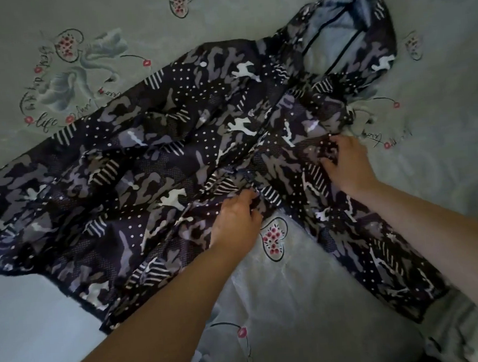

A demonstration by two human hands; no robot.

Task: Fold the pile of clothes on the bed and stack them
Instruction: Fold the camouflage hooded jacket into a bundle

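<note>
Jacket (174, 162) first: a dark hooded one, printed in grey and white camouflage with dots, stripes and small white animal shapes, spread out flat on the bed and taking up most of the view. Its body runs from the lower left up toward the upper right. Under it lies the sheet (443, 166), pale grey-green, printed with hearts filled with red flowers, a swan-like figure and looping script; it shows all round the jacket and in the gap between the two forearms.

One sleeve (378, 241) stretches from the jacket's middle down to the lower right, lying flat on the sheet, its cuff end near the frame's bottom right corner. The hood (364, 42) lies at the upper right, open side up, so its pale blue lining and a dark seam show.

Both bare forearms reach in from the bottom edge. The right hand (347, 164) rests on the jacket near where the sleeve joins the body, its fingers curled into a bunch of the fabric and gripping it. The left hand (236, 220) sits at the jacket's lower edge, just beside a printed heart on the sheet, its fingertips tucked into the cloth and pinching a fold of it. The two hands are near each other but apart.
</note>
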